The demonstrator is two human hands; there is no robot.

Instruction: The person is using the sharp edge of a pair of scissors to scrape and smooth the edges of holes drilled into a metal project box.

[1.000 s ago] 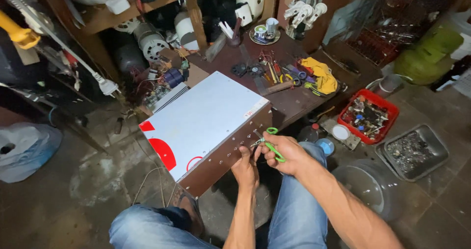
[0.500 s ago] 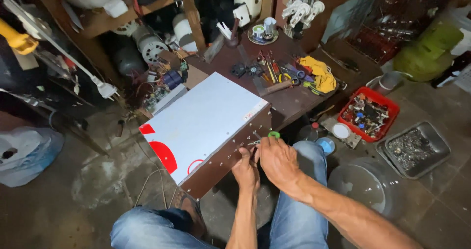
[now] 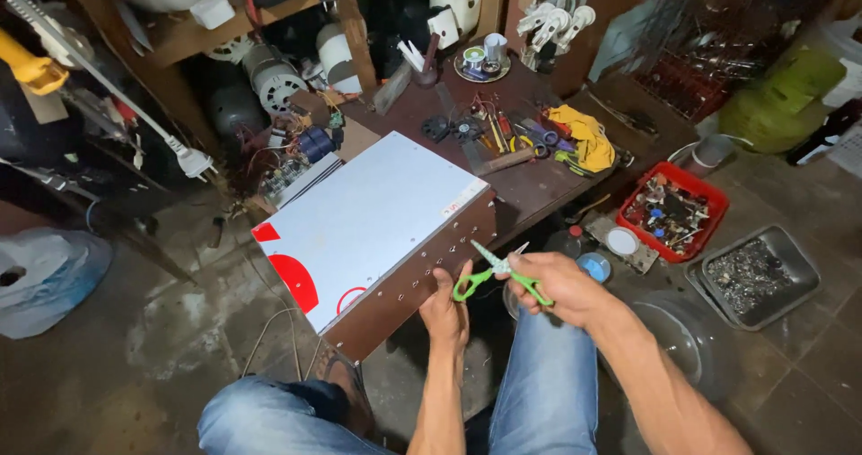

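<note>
Two hands work at the white-topped metal box (image 3: 359,231) on the counter (image 3: 530,186): our right hand (image 3: 548,280) grips green-handled scissors (image 3: 489,271), our left hand (image 3: 446,307) closes against its brown side.

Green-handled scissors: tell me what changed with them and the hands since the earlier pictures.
The right hand has drawn the green-handled scissors slightly back from the box's brown side panel and rightward; their blades now point up and left, clear of it. Half a second ago they were mostly hidden behind the hand. The left hand stays against the panel's lower edge. The white-topped box has not moved.
</note>
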